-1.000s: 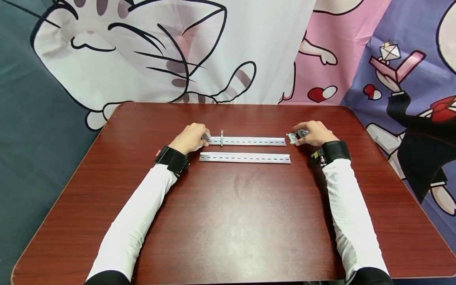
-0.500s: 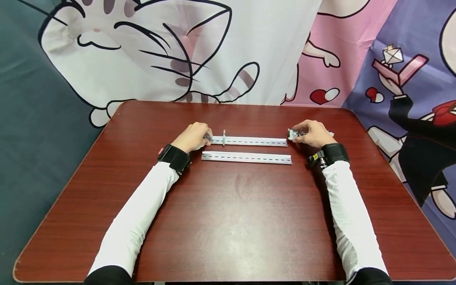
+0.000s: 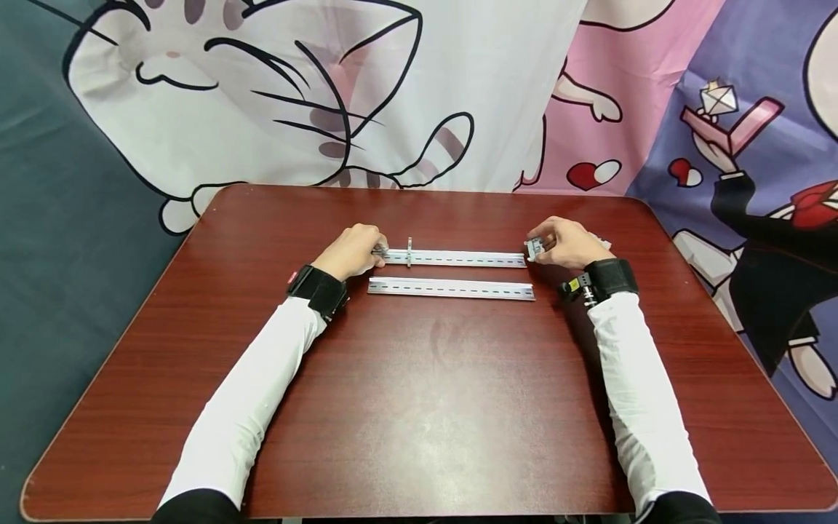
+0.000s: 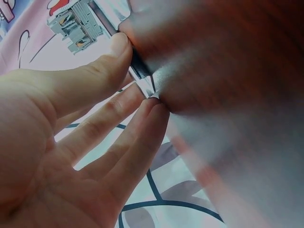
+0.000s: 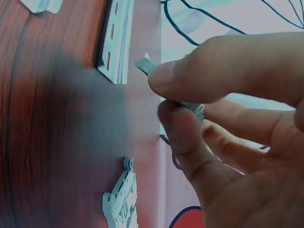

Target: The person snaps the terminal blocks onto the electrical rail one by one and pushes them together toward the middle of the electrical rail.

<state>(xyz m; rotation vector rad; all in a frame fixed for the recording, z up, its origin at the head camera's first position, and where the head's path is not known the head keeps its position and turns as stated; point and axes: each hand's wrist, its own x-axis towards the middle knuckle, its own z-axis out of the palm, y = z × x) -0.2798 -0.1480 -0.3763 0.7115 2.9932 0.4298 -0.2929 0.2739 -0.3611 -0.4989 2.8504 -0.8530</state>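
Right grip (image 3: 571, 244) pinching grey part (image 3: 534, 249), left grip (image 3: 352, 252) holding far rail (image 3: 465, 259) by its end, 2 arms (image 3: 242, 407) outstretched

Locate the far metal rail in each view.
Head: far metal rail near the centre, its left end in the left hand.
Left wrist: far metal rail slants down from the top, left of centre.
Right wrist: far metal rail at top, left of centre.
Shared landmark: brown table.

At the frame's left, the left hand (image 4: 71, 123) grips a metal rail (image 4: 139, 65) near the centre, a grey block-like part (image 4: 75, 27) sitting upper left.
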